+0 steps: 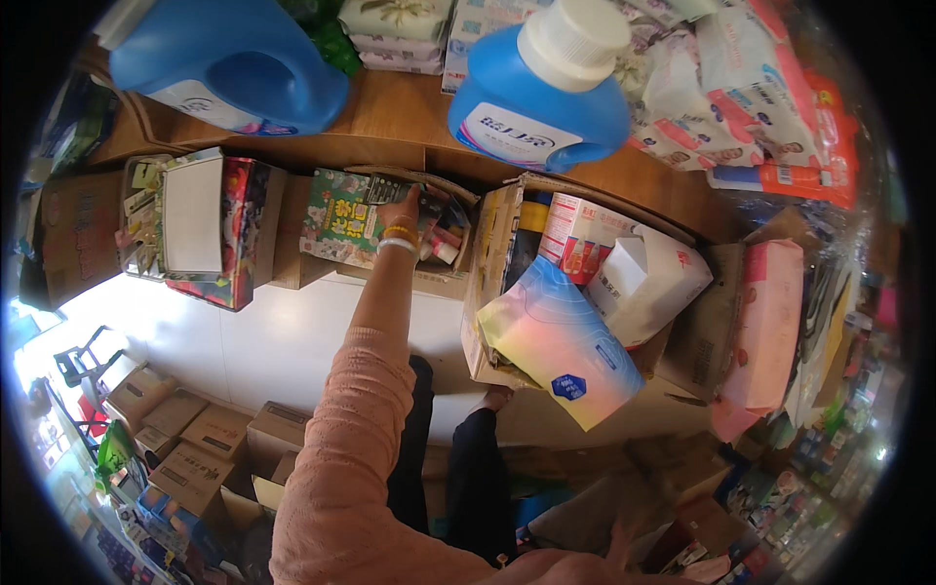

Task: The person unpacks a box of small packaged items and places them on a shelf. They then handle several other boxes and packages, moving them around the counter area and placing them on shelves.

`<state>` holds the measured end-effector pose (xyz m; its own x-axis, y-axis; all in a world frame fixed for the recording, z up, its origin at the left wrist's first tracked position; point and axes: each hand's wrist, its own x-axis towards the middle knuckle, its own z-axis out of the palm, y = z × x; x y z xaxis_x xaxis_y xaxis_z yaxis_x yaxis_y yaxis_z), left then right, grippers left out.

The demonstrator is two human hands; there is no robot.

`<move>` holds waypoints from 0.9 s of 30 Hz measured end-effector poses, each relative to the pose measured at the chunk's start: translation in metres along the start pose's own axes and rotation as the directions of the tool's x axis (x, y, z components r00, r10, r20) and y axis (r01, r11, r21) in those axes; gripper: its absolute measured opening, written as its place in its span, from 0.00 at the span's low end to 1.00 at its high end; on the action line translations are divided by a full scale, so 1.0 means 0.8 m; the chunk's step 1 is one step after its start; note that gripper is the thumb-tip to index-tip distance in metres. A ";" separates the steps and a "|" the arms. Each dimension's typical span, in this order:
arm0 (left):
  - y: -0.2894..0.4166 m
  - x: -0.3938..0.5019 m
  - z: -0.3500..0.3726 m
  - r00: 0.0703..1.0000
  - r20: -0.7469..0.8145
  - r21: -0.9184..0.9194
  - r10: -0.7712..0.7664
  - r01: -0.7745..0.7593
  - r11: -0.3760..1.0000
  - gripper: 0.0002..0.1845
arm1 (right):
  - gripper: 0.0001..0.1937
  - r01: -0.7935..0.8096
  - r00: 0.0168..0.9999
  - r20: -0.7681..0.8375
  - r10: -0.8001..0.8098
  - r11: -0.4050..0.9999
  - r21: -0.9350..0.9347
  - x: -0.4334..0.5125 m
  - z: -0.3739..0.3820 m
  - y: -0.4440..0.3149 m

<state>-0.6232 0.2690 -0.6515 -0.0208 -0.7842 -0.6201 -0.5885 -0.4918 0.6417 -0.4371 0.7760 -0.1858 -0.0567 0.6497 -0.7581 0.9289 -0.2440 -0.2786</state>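
Observation:
My left hand (pixel 401 212), with yellow and white bracelets at the wrist, reaches into a small open cardboard box (pixel 446 282). Its thumb lies against a dark printed package (pixel 387 190); the other fingers are partly hidden. Left of the hand, a green printed book or flat box (pixel 338 212) leans out over the box's side. Small tubes or bottles (pixel 444 245) lie right of the wrist. At the bottom edge, a blurred skin-toned shape (pixel 620 542) beside a pinkish sleeve may be my right hand; what it holds cannot be told.
Two blue detergent bottles (pixel 504 110) stand on the wooden shelf (pixel 387 102) above. To the right, a larger carton (pixel 479 292) holds a white box (pixel 647 285) and a pastel pouch (pixel 563 336). A fruit-printed box (pixel 238 234) is at the left. Several cartons (pixel 194 472) stand on the floor behind.

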 end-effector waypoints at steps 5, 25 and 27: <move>-0.022 -0.010 -0.013 0.983 0.052 -0.170 0.176 -0.165 0.972 0.38 | 0.45 0.888 0.435 0.875 -0.212 0.265 -0.377 0.074 -0.084 -0.002; -0.079 -0.006 -0.204 0.982 0.188 -0.785 0.013 0.142 0.603 0.17 | 0.26 -0.158 0.968 0.182 0.173 0.983 -0.096 -0.008 0.039 0.011; -0.096 -0.030 -0.253 0.977 0.142 -0.725 0.156 -0.004 0.688 0.16 | 0.27 -0.178 0.953 0.231 0.197 0.979 -0.104 -0.008 0.038 0.007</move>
<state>-0.4139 0.2495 -0.5944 -0.2271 -0.7896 -0.5701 0.1814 -0.6094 0.7718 -0.4426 0.7486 -0.2006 0.0448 0.4041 -0.9136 0.9571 -0.2796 -0.0767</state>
